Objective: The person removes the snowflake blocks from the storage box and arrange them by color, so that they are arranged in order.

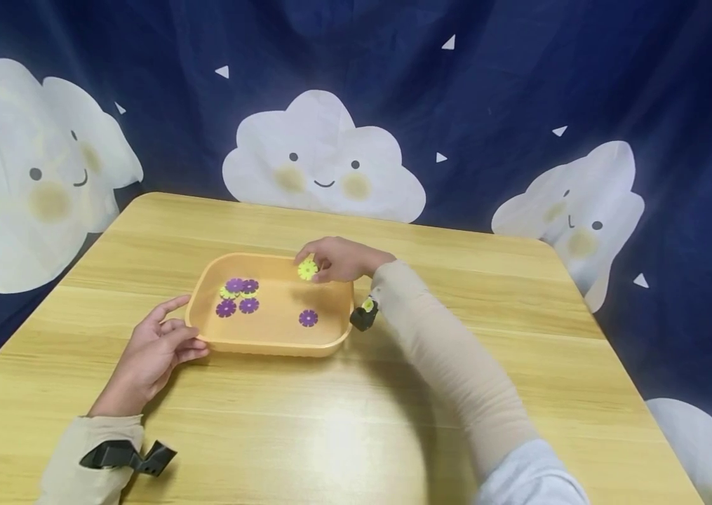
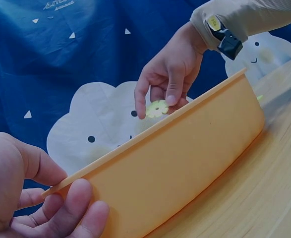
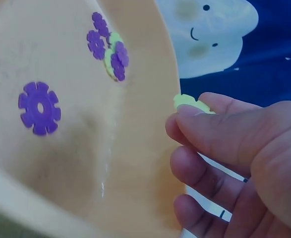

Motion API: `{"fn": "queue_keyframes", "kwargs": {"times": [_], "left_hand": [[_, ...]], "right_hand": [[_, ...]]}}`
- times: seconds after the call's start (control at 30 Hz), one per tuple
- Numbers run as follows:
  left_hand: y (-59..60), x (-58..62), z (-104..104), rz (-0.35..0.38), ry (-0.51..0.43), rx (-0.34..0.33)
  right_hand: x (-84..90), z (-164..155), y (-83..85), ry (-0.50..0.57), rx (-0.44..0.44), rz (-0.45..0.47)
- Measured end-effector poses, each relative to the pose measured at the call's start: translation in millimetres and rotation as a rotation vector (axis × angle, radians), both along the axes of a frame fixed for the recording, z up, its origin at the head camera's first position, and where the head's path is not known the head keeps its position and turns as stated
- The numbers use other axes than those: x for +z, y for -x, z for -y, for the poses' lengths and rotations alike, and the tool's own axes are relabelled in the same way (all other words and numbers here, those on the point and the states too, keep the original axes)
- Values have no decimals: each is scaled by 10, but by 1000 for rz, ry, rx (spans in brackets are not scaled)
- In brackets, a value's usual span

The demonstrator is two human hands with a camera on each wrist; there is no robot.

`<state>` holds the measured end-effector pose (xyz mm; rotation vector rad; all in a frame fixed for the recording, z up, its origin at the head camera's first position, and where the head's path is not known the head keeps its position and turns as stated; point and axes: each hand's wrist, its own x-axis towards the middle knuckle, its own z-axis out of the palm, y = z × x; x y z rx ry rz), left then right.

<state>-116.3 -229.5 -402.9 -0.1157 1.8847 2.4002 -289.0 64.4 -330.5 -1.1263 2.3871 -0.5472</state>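
An orange plastic tray (image 1: 280, 344) with raised walls stands on the table. My left hand (image 1: 156, 347) grips its near left corner, thumb and fingers pinching the rim (image 2: 110, 157). Above the tray's far right part, my right hand (image 1: 339, 259) pinches a yellow-green snowflake disc (image 1: 308, 269) between thumb and index finger. That disc (image 3: 192, 103) is partly covered by the thumb in the right wrist view. One purple snowflake disc (image 3: 39, 108) lies by itself on the tray floor. Several purple discs (image 1: 226, 308) and some yellow-green ones (image 1: 227, 293) lie in a cluster at the left.
The wooden table (image 1: 280, 428) extends around the tray on all sides. Behind it hangs a dark blue curtain (image 1: 393, 56) printed with white clouds. Past the tray's end, a bit of yellow-green (image 2: 260, 98) shows at table level. Each wrist carries a black strap-on mount (image 1: 365, 313).
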Motion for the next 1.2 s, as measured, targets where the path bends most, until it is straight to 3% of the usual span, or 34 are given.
{"fn": "queue_keyframes", "kwargs": {"times": [0.33,0.53,1.2], "left_hand": [[-10,-20,4,-1,-5,-3],[-11,-13,3,-3,-8,-1],[-12,1,6,5,6,5]], "right_hand": [[18,-263,-4,20,-62,9],[12,-435,-29,86,-115,7],[-172,-1086,-103,177,-264,43]]}}
